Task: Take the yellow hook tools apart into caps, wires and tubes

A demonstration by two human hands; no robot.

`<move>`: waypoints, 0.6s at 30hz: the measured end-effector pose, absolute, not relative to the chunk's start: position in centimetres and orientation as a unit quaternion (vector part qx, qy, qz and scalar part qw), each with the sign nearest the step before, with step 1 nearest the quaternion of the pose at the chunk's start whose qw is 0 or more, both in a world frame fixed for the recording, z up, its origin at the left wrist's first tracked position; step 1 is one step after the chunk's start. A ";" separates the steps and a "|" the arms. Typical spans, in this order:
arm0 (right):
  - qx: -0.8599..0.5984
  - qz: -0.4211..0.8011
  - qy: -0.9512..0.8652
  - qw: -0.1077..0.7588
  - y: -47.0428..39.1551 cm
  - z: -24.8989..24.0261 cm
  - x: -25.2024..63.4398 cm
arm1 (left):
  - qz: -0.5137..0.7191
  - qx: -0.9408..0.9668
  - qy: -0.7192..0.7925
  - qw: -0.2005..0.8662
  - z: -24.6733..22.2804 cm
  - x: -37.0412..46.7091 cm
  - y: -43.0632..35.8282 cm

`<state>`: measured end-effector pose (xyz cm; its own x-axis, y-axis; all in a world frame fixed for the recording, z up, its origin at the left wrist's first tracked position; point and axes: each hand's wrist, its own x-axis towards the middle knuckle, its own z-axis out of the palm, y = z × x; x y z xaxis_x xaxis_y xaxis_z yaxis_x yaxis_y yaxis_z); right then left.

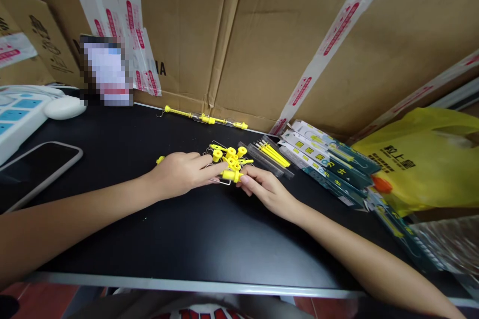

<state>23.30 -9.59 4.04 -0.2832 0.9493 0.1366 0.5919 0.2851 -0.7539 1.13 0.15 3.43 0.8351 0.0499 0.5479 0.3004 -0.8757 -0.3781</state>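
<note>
My left hand (pixel 183 174) is closed around a spring scale, with one yellow end showing beyond its far left side. The scale's yellow collar (pixel 231 176) and a bent wire sit at the other end, where the fingertips of my right hand (pixel 262 185) pinch it. Just behind my fingers lies a small heap of yellow plastic caps (pixel 232 153) mixed with wire hooks. Yellow rods (pixel 275 153) and clear plastic tubes (pixel 258 153) rest to the right of the heap. My left palm hides the middle of the scale.
Spring scales (pixel 205 118) lie along the back edge. Printed boxes (pixel 329 159) and a yellow bag (pixel 415 159) occupy the right. On the left are a phone (pixel 41 174), a power strip (pixel 22 114) and a rounded white object (pixel 65 107). Large cartons (pixel 284 25) stand behind the black table (pixel 209 239).
</note>
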 end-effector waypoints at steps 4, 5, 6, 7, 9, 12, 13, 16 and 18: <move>-0.512 0.294 -0.746 0.307 -9.5 3.8 23.4 | -0.276 -0.928 -0.092 0.233 3.3 1.1 0.2; -0.510 0.285 -0.751 0.307 -9.4 3.7 23.5 | -0.273 -0.930 -0.091 0.231 3.3 1.1 0.3; -0.508 0.274 -0.756 0.308 -9.4 3.6 23.7 | -0.269 -0.932 -0.091 0.227 3.2 1.1 0.3; -0.505 0.259 -0.763 0.308 -9.3 3.5 23.8 | -0.266 -0.934 -0.090 0.223 3.2 1.1 0.3; -0.494 0.221 -0.782 0.307 -9.1 3.2 24.1 | -0.260 -0.937 -0.089 0.215 3.1 1.1 0.3; -0.474 0.155 -0.813 0.300 -8.9 2.9 24.4 | -0.255 -0.938 -0.089 0.215 3.0 1.1 0.4; -0.468 0.132 -0.823 0.294 -8.8 2.9 24.4 | -0.253 -0.938 -0.089 0.218 2.9 1.1 0.4; -0.442 0.046 -0.855 0.266 -8.6 2.8 24.6 | -0.238 -0.941 -0.092 0.223 2.8 1.2 0.4; -0.426 -0.018 -0.874 0.235 -8.6 2.9 24.8 | -0.227 -0.943 -0.093 0.223 2.7 1.2 0.5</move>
<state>24.77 -8.57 2.87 -0.5269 0.7349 0.4269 0.7524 0.6370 -0.1680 1.20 0.47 2.74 0.8793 0.0751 0.4703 0.2776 -0.8833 -0.3778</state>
